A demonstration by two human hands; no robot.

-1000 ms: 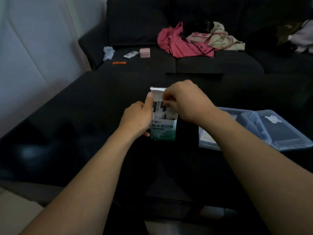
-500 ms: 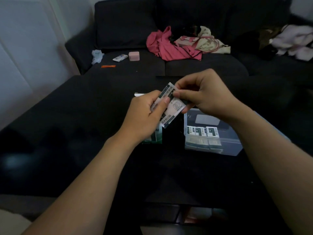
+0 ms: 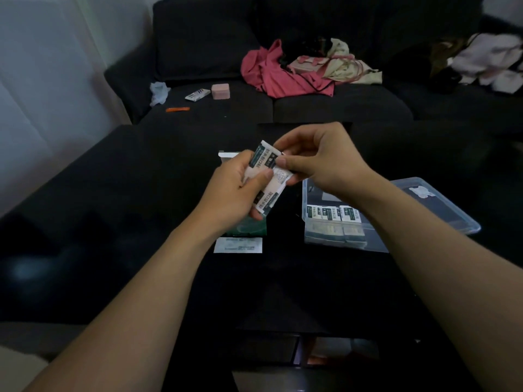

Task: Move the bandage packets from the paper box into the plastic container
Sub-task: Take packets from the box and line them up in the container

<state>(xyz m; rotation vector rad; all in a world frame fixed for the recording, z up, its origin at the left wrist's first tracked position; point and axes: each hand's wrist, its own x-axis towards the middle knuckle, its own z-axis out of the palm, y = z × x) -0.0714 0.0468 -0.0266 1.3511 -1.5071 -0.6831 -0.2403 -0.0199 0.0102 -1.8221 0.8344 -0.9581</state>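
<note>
Two hands (image 3: 235, 188) (image 3: 325, 159), one paper box (image 3: 249, 226), one plastic container (image 3: 325, 236), one lid (image 3: 441, 205)

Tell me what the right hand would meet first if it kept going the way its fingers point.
The right hand points left, fingers already pinching the bandage packets. Going straight on, it would likely meet the left hand gripping the same stack; the paper box seems lower, though depth is unclear.

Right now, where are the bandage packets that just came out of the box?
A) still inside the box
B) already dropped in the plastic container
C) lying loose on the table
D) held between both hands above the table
D: the left hand and right hand both pinch the bandage packets in the air, left of the plastic container and over the paper box.
</note>
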